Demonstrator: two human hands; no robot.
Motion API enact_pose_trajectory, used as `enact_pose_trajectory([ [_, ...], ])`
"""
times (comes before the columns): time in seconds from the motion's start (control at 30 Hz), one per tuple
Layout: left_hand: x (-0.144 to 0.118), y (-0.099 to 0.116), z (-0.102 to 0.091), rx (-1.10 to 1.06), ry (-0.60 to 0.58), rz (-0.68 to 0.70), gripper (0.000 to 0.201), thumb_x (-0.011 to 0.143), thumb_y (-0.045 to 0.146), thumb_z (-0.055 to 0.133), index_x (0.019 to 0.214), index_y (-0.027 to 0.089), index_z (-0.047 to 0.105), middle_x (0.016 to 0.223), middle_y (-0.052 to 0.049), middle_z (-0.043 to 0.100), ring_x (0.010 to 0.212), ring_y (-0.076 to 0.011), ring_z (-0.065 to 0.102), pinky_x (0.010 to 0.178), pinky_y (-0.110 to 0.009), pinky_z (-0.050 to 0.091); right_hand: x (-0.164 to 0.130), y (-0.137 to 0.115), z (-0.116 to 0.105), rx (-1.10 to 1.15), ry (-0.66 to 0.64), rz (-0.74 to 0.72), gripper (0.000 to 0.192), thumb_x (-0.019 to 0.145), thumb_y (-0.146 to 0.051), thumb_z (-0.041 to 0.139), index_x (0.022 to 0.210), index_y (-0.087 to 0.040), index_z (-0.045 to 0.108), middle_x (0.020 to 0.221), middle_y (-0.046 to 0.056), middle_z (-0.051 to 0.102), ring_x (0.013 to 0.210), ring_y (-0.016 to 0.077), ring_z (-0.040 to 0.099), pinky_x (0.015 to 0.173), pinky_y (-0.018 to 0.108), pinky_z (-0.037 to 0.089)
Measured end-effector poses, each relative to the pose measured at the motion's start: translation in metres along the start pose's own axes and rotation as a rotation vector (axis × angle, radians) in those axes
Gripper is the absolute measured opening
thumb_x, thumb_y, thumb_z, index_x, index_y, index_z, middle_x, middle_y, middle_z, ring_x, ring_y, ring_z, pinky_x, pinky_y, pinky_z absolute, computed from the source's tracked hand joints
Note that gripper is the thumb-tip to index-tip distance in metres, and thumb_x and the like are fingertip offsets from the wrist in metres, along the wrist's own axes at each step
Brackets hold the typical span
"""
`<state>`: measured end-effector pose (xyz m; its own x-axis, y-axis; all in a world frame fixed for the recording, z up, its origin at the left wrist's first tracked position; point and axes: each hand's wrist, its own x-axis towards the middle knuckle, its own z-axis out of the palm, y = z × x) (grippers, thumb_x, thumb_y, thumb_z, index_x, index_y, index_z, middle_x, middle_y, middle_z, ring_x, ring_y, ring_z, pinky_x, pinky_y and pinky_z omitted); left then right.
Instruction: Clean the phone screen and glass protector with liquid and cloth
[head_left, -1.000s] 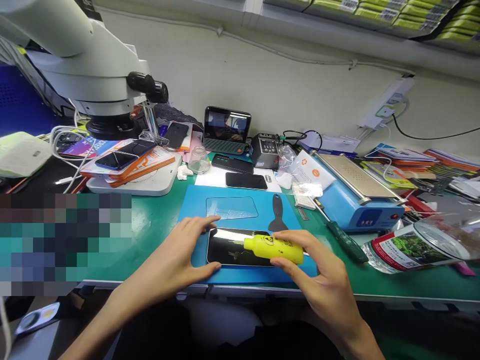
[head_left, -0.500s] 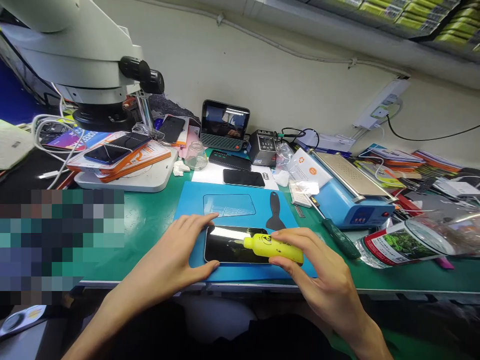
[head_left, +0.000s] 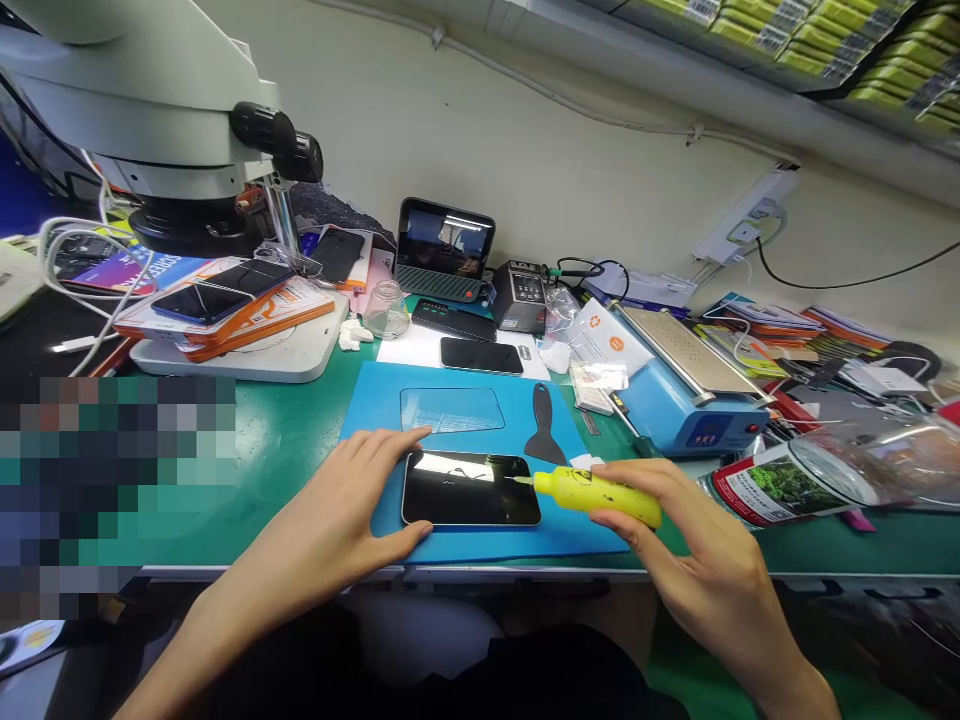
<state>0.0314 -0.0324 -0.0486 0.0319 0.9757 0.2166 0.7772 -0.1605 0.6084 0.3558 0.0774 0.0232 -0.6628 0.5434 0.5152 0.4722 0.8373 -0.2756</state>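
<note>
A smartphone (head_left: pixel 472 500) lies face up on a blue mat (head_left: pixel 585 540), with liquid on its dark, reflective screen. My left hand (head_left: pixel 360 490) brackets its left end, thumb at the near edge and fingers at the far edge. My right hand (head_left: pixel 697 530) grips a yellow squeeze bottle (head_left: pixel 600 497), tilted nearly flat. Its thin nozzle points left over the right end of the screen; I cannot tell whether the tip touches. Behind the phone rests a clear black-rimmed glass sheet (head_left: pixel 452 410). A dark scraper (head_left: pixel 543 430) lies to its right.
A microscope (head_left: pixel 195 150) overhangs boxes and phones at left. At the back stand a small display (head_left: pixel 446 240) and a black control unit (head_left: pixel 519 298). A blue heating plate machine (head_left: pixel 690 400) and a labelled clear container (head_left: pixel 795 480) occupy the right.
The yellow bottle and my right hand have moved right, toward the phone's right end, uncovering more screen. My left hand stays at the phone's left end. The view has shifted slightly.
</note>
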Motion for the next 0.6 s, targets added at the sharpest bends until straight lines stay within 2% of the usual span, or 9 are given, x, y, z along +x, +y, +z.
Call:
enact_pose_trajectory([
  [0.13,-0.002,-0.004,0.002,0.018,-0.013,-0.002,0.076,0.098,0.044,0.071,0.162,0.042,0.03,0.154,-0.004,0.057,0.138,-0.0322,0.054,0.116,-0.053,0.047,-0.01,0.007,-0.005,0.061,0.038,0.095,0.019,0.102,-0.033,0.071,0.121,-0.03,0.072,0.114,0.002,0.079,0.104,0.0209,0.076,0.092,0.03,0.061],
  [0.23,-0.003,-0.006,0.005,0.037,0.004,0.012,0.077,0.097,0.048,0.072,0.163,0.041,0.032,0.153,-0.004,0.058,0.138,-0.0338,0.055,0.115,-0.054,0.047,-0.018,0.015,-0.001,0.171,0.085,0.282,0.018,0.098,-0.04,0.076,0.113,-0.031,0.078,0.11,0.002,0.08,0.099,0.0226,0.077,0.09,0.032,0.063],
  [0.33,-0.003,-0.006,0.005,0.04,0.025,0.022,0.075,0.097,0.048,0.072,0.162,0.039,0.036,0.153,-0.005,0.06,0.138,-0.0348,0.056,0.114,-0.054,0.048,-0.025,0.025,0.008,0.388,0.159,0.519,0.031,0.091,-0.045,0.083,0.117,-0.03,0.08,0.11,0.002,0.08,0.088,0.0211,0.077,0.086,0.033,0.065],
  [0.43,-0.003,-0.007,0.006,0.046,0.028,0.017,0.073,0.098,0.05,0.071,0.161,0.039,0.038,0.151,-0.004,0.061,0.137,-0.0347,0.058,0.113,-0.053,0.05,-0.029,0.032,0.017,0.733,0.254,0.717,0.045,0.088,-0.045,0.085,0.13,-0.03,0.078,0.116,0.003,0.08,0.079,0.0178,0.076,0.083,0.035,0.067],
  [0.53,-0.004,-0.012,0.01,0.059,0.037,0.03,0.071,0.098,0.054,0.07,0.16,0.04,0.039,0.15,-0.005,0.062,0.135,-0.0353,0.059,0.112,-0.055,0.051,-0.028,0.034,0.02,1.0,0.318,0.808,0.037,0.094,-0.05,0.075,0.122,-0.026,0.08,0.117,0.007,0.081,0.088,0.0221,0.078,0.089,0.042,0.069],
  [0.6,-0.005,-0.017,0.013,0.068,0.05,0.036,0.07,0.098,0.055,0.069,0.16,0.041,0.038,0.149,-0.006,0.062,0.133,-0.0362,0.06,0.11,-0.056,0.052,-0.024,0.035,0.019,1.026,0.339,0.821,0.036,0.099,-0.053,0.065,0.115,-0.024,0.08,0.117,0.009,0.081,0.1,0.0261,0.08,0.098,0.049,0.067],
])
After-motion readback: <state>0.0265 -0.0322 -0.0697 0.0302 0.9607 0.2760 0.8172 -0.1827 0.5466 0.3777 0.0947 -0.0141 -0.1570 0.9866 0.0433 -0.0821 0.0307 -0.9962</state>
